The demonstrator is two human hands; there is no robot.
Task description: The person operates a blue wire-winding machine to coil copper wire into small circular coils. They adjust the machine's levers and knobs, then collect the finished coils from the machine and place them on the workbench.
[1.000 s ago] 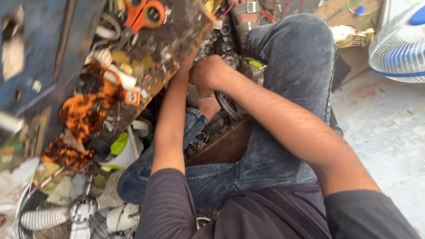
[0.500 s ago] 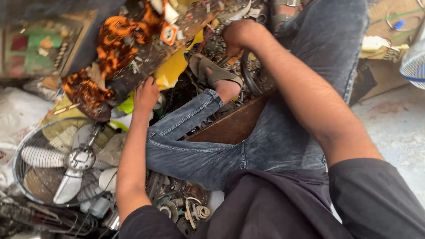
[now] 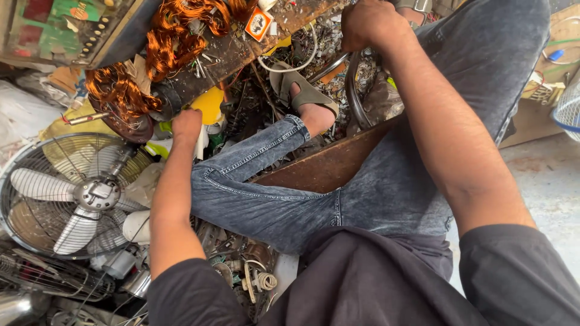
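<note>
My left hand (image 3: 186,124) reaches down into the scrap pile. Its fingers curl out of sight beside a yellow plastic piece (image 3: 208,104) and a dark motor stator (image 3: 130,115) with loose copper wire (image 3: 175,36). Whether it holds anything is hidden. My right hand (image 3: 368,24) is closed in a fist at the edge of the cluttered wooden bench (image 3: 241,51), just above a curved dark metal ring (image 3: 351,90). Nothing shows in that fist. I sit on a brown wooden stool (image 3: 329,166), in jeans, one sandalled foot (image 3: 305,96) in the scrap.
A fan with a metal grille (image 3: 72,193) lies at the left. Small coils, wires and metal parts (image 3: 254,278) are heaped beneath my left arm. Another fan's grille (image 3: 568,108) and a cardboard box (image 3: 541,90) stand at the right on the concrete floor (image 3: 544,187).
My left hand has come down off the bench edge into the pile by the yellow piece. My right fist has stayed by the bench edge. The view has tilted left and down.
</note>
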